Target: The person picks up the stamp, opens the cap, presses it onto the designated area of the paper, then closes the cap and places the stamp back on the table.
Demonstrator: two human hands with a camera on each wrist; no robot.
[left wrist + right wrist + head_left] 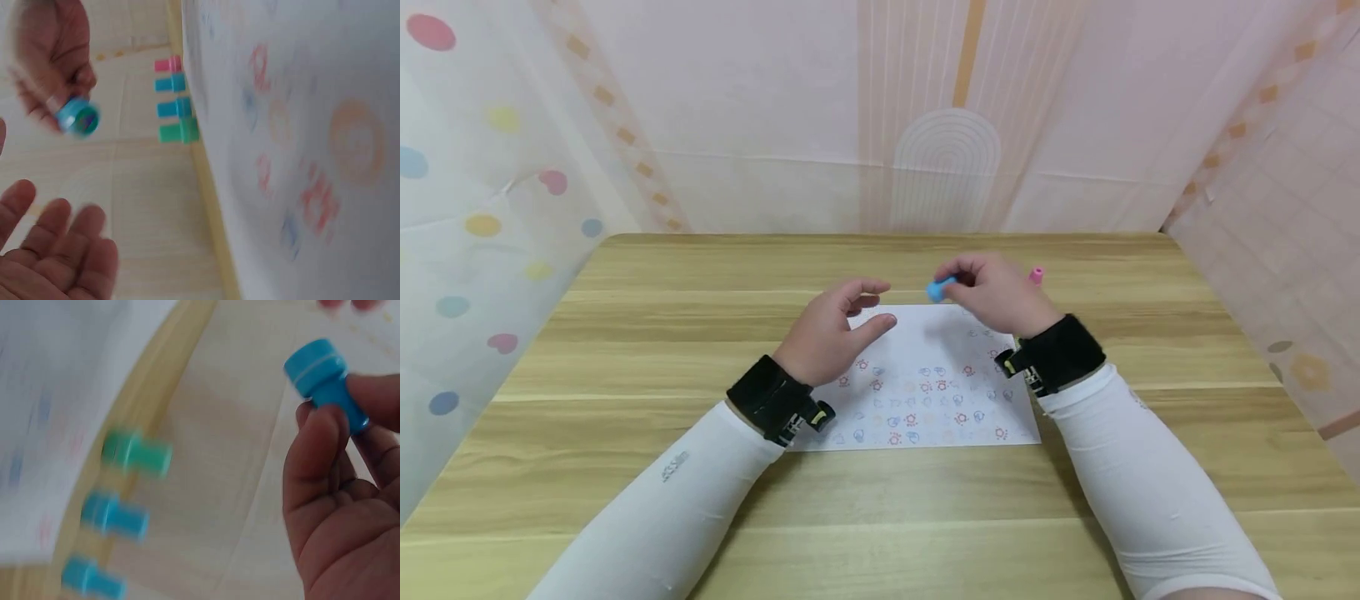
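Right hand (1000, 300) is pinching 1 blue stamp (938, 288); left hand (831, 329) hovering w/ fingers relaxed, apart; 4 stamps (175, 106) standing beyond 1 paper sheet (925, 392), far side of counter (880, 500).

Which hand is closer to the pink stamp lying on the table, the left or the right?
The right. The right hand, pinching a blue stamp, is just beside the pink stamp; the left hand rests over the paper, farther away.

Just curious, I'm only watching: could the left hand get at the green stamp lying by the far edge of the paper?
Probably yes. The left hand is open and holds nothing, and the green stamp lies uncovered beside the paper. The right hand, pinching a blue stamp, hovers close by but does not look to block it.
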